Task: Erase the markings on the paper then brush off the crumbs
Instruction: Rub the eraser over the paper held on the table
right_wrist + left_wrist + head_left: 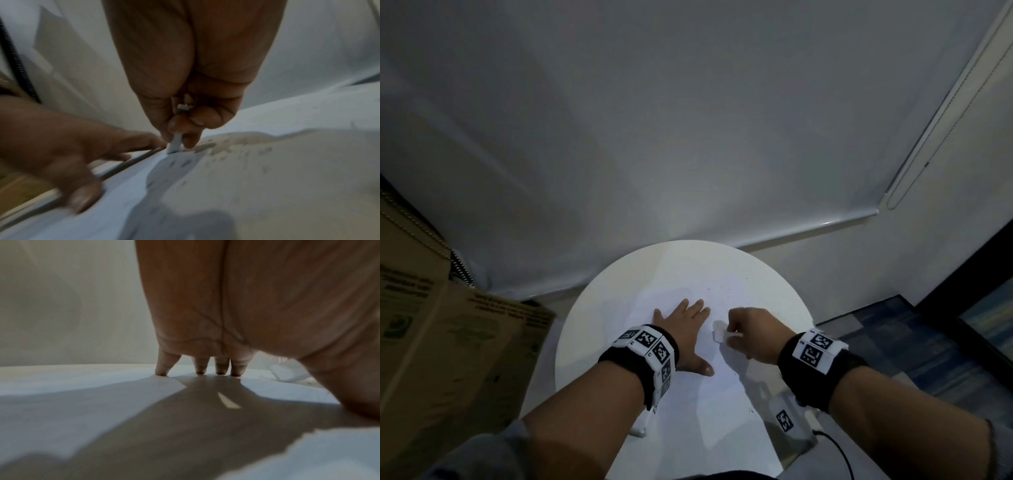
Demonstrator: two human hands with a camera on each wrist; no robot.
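Two hands: left hand [683,329] flat on one paper [688,404], right hand [751,330] pinching one eraser [719,331].

Cardboard box [448,342] (left), roller blind [688,137].

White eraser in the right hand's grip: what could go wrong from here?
1. The white eraser rubs close beside the left hand pressing the white paper sheet; unpinned paper nearer the right hand could buckle or tear.
2. Dark crumbs lie near the round white table edge; brushing may scatter them onto the floor.
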